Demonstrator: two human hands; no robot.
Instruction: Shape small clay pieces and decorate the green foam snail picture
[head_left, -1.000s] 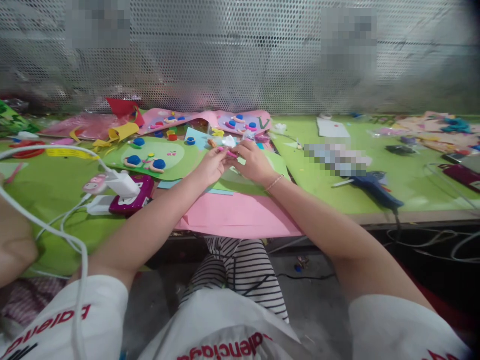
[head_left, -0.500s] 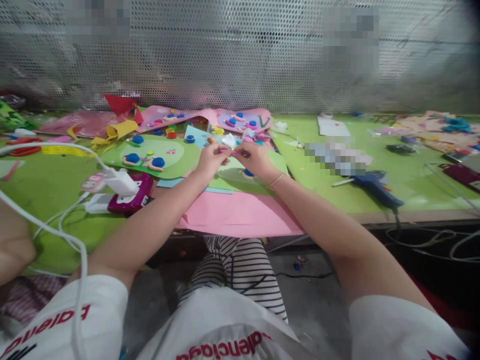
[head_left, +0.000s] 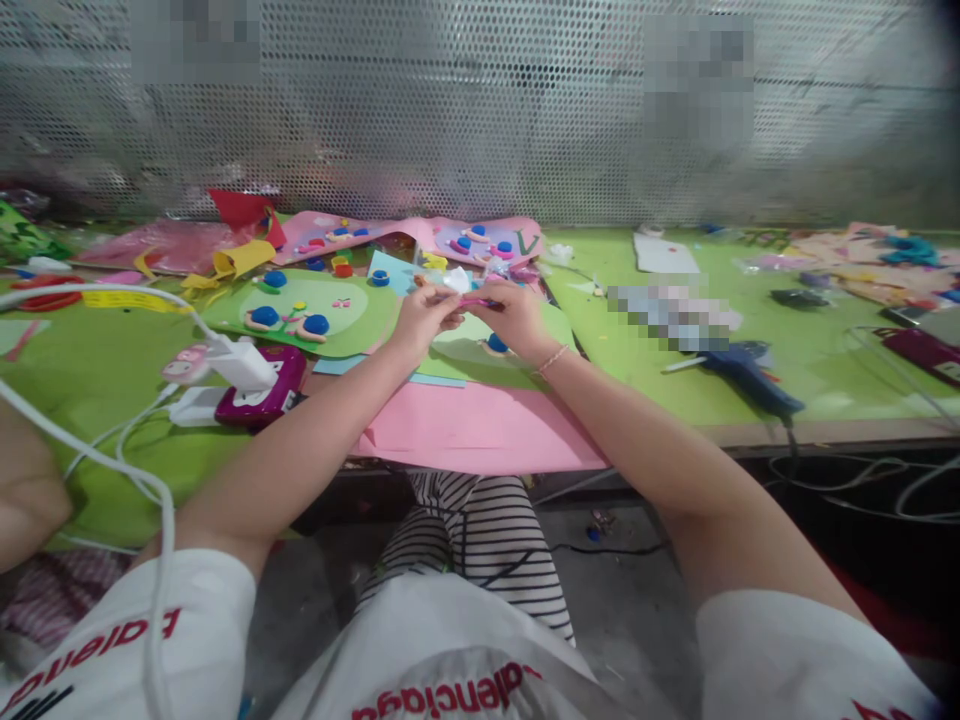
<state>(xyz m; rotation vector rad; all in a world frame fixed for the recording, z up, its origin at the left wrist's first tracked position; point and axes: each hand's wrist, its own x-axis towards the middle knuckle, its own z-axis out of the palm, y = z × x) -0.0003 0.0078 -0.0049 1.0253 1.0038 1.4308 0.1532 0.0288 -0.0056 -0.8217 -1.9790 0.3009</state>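
Strip [head_left: 474, 301], thin and pink, points from nine to three o'clock over the green card [head_left: 537, 369]. Left hand [head_left: 421, 322] and right hand [head_left: 516, 318] pinch its ends. More pink shows than before.

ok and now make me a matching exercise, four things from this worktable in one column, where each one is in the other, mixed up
1. glue gun
2. pink sheet
3. small pink piece
4. upright white plug

a. between left hand and right hand
b. in the purple box
c. on the green surface, right of both hands
d. just beyond the striped trousers

Pairs: 1-c, 2-d, 3-a, 4-b
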